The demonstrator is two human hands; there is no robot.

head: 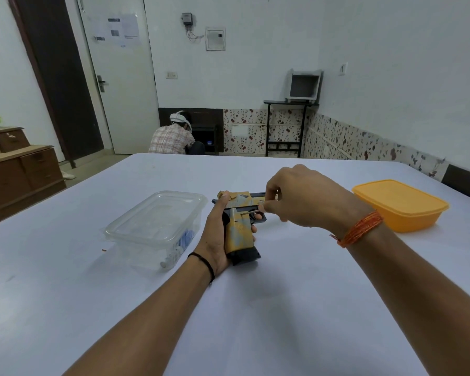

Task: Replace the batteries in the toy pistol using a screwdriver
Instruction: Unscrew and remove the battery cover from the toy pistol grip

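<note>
While a white tabletop (282, 308) fills the lower half of the view, a pale-walled room lies beyond its far edge: a white door (120, 85) with papers stuck on it at the left, a floral band along the foot of the walls, a black stand (285, 126) carrying a grey box in the far corner, and a wooden cabinet (19, 172) at the left. A person in a checked shirt (171, 139) crouches on the floor past the table's far edge, back turned.

Near the middle of the tabletop the left hand (217, 234) wraps its fingers round the grip of the toy pistol (242, 226), a yellow and dark piece held with its barrel pointing right and its butt toward the near edge. The right hand (301, 196) comes in from the right and pinches the handle of a thin screwdriver (251, 212), whose tip meets the pistol's side just above the grip. The handle itself is hidden by the fingers.

Left of the pistol, just beside the left hand, stands a clear plastic box (155, 226) with its lid on and small items inside, too blurred to name. Toward the right edge sits an orange lidded box (399, 204), well apart from the pistol. Nothing lies between the hands and the camera.
</note>
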